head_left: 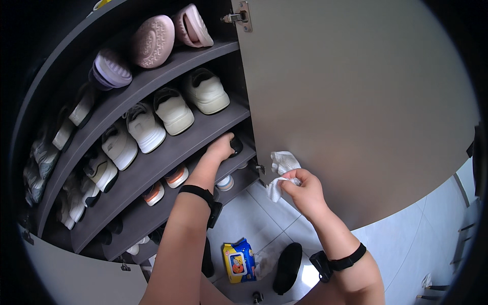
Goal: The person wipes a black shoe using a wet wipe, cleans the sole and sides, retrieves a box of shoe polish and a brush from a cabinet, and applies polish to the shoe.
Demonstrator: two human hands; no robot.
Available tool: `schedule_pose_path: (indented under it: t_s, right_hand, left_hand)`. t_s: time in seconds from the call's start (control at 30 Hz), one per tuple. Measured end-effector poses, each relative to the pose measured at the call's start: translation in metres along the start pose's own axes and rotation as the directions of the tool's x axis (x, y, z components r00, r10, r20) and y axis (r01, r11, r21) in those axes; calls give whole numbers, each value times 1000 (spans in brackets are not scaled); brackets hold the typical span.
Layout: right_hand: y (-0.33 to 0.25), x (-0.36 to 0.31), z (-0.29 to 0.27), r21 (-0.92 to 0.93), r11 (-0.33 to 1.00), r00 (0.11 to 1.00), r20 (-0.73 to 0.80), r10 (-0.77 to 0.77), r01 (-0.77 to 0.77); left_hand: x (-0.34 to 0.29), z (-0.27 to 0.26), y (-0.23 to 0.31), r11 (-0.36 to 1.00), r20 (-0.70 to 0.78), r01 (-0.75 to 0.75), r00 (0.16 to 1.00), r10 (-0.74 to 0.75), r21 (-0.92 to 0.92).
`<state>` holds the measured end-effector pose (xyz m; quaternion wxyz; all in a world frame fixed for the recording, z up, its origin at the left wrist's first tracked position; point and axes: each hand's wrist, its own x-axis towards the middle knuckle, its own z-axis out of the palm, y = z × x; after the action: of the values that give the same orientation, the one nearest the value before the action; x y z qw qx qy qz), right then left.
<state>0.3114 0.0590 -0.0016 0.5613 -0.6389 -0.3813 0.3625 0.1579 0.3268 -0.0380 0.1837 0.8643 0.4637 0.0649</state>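
The open door (356,101) stood beyond my right hand (305,192), which pinched a white wipe (275,191). Cabinet shelves (198,138) held pale sneakers (145,133); lower, my left hand (220,147) touched a black shoe (236,146), its grip partly hidden, so I couldn't tell how firm. A wipes pack (238,262) lay on the floor (259,211).

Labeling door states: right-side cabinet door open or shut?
Open: the cabinet door is swung out on its hinges, and the left hand reaches in between the shelves.

Black straps (349,258) with boxy black devices (215,215) circle both bare forearms (185,234).
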Motion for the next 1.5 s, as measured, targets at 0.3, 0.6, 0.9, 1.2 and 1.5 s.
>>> schedule_pose_path:
  t_s: [0.3, 0.6, 0.9, 1.2, 1.5]
  right_hand:
    - [8, -14, -1, -208, 969, 991, 37, -127, 132]
    - [1, -52, -33, -551, 805, 975, 158, -157, 219]
    - [2, -102, -32, -500, 826, 961, 219, -169, 259]
    - [34, -138, -60, -410, 896, 985, 108, -138, 171]
    - [33, -152, -81, -206, 973, 995, 21, -99, 101]
  left_hand:
    - [-15, 26, -18, 989, -478, -93, 868, 137, 113]
    - [-271, 262, 79, 651, 353, -722, 561, 749, -234]
    - [-372, 377, 92, 747, 501, -608, 750, 432, 268]
    - [-396, 378, 110, 780, 677, -619, 614, 407, 92]
    - [-304, 260, 89, 670, 331, 66, 902, 277, -740]
